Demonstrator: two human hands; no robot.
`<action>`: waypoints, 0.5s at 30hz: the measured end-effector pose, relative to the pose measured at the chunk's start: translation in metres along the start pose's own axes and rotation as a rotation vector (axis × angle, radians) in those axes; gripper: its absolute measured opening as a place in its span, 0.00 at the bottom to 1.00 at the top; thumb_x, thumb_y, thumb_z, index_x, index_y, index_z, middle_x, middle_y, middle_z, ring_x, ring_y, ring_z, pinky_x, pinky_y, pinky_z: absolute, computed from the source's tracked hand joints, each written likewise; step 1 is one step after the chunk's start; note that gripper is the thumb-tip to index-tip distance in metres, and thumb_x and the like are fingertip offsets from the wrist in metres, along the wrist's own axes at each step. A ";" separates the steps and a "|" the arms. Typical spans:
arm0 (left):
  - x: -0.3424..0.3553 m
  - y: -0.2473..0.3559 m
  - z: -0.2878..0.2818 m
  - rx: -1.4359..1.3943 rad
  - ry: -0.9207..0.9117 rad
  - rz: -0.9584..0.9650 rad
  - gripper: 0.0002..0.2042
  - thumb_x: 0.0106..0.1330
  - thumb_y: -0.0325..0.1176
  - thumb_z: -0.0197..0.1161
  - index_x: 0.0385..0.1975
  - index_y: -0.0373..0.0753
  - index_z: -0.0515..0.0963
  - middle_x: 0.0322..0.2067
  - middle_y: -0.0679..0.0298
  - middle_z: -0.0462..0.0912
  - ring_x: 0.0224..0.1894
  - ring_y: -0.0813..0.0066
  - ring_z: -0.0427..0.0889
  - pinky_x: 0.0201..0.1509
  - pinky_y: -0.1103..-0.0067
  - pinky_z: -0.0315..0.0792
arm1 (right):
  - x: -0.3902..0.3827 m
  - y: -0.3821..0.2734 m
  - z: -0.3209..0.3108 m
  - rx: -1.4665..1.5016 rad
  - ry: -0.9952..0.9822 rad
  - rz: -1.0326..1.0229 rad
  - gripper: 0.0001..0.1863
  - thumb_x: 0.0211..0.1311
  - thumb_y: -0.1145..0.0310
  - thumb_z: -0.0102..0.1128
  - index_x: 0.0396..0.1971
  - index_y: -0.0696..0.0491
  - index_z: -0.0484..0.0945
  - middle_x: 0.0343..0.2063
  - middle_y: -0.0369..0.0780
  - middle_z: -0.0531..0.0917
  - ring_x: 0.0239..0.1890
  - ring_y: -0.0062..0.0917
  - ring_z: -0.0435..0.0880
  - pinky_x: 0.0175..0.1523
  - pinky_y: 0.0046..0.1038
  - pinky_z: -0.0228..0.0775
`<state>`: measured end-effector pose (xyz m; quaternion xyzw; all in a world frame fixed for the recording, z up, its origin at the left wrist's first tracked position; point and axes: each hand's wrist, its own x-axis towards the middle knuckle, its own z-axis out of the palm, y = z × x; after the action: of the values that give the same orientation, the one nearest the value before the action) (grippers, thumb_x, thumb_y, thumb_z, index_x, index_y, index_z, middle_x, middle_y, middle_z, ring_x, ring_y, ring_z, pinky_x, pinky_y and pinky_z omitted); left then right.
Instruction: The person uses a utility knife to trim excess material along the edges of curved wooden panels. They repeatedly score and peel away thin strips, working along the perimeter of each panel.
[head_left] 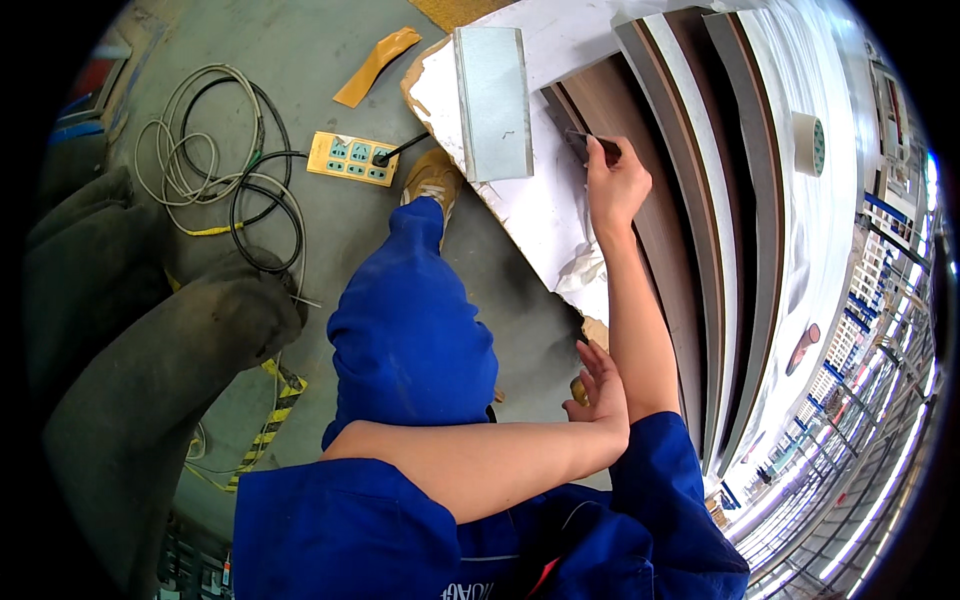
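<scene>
My right hand (618, 185) is raised over the edge of the brown wood-grain panels (640, 150). Between its thumb and fingers it pinches a thin, dark, pointed tool (578, 134), whose exact kind is unclear. My left hand (600, 388) rests by my right forearm, fingers apart, with nothing seen in it. A small yellowish thing (577, 390) shows beside its thumb, too hidden to name. Left of my right hand, a grey metal plate (492, 105) lies on a torn white-faced board (550, 225).
On the grey floor lie a yellow power strip (350, 158) with a black plug in it, coiled cables (215, 150) and a tape strip (375, 65). Dark draped shapes (170, 350) stand at left. A cardboard tube (808, 145) sits on white wrapping at right.
</scene>
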<state>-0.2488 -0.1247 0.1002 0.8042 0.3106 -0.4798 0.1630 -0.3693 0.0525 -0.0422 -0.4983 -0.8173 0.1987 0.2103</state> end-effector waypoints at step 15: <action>0.004 0.000 0.005 0.016 0.082 -0.024 0.29 0.72 0.53 0.52 0.70 0.50 0.58 0.66 0.55 0.67 0.65 0.51 0.69 0.68 0.49 0.59 | -0.024 0.025 -0.046 -0.054 -0.062 -0.041 0.07 0.57 0.69 0.69 0.30 0.58 0.83 0.24 0.44 0.86 0.27 0.33 0.85 0.38 0.30 0.76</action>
<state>-0.2512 -0.1261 0.0941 0.8206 0.3229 -0.4510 0.1380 -0.3158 0.0472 -0.0206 -0.4804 -0.8387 0.1875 0.1751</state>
